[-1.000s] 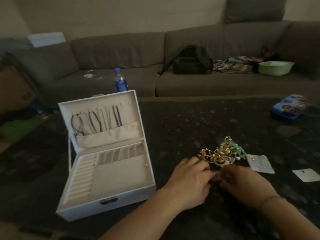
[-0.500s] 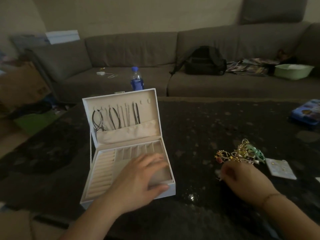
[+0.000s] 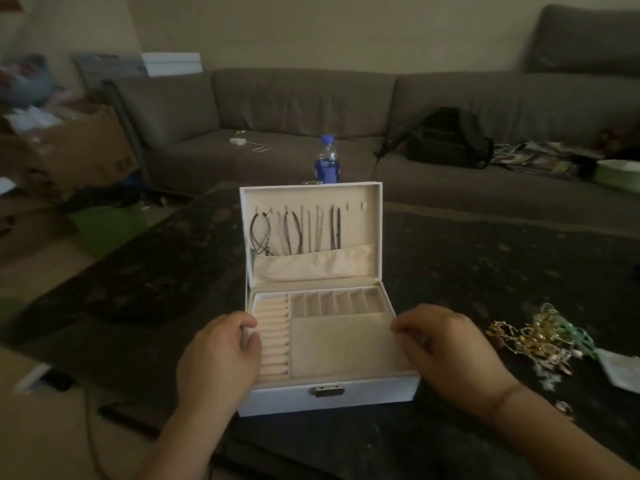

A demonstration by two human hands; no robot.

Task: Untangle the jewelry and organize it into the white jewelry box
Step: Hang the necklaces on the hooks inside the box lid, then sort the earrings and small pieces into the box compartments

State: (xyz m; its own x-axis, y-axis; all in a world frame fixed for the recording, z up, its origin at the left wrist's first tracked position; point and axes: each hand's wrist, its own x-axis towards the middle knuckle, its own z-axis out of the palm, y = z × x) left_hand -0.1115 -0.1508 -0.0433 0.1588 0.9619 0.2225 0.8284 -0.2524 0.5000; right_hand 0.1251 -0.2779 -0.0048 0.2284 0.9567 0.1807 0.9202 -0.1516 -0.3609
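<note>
The white jewelry box (image 3: 329, 396) stands open in front of me on the dark table, lid upright. Several cords and chains hang on the hooks inside the lid (image 3: 294, 233) above a cream pocket. The beige tray shows ring rolls at left, small slots at the back and one large compartment. My left hand (image 3: 218, 362) grips the box's left wall, thumb over the rim. My right hand (image 3: 446, 355) holds the right wall with curled fingers. A tangled heap of gold and green jewelry (image 3: 540, 337) lies on the table to the right of my right hand.
A blue-capped water bottle (image 3: 327, 161) stands just behind the box. A white earring card (image 3: 623, 372) lies right of the tangle, a small ring (image 3: 564, 408) near my right wrist. A grey sofa holds a black backpack (image 3: 450, 140) and a green basin (image 3: 620, 174). Cardboard boxes (image 3: 76, 147) sit at left.
My left hand left the tangle, reached over the tray and now grips the box's left side. My right hand moved from the jewelry to the right side. The box now sits squarely before me.
</note>
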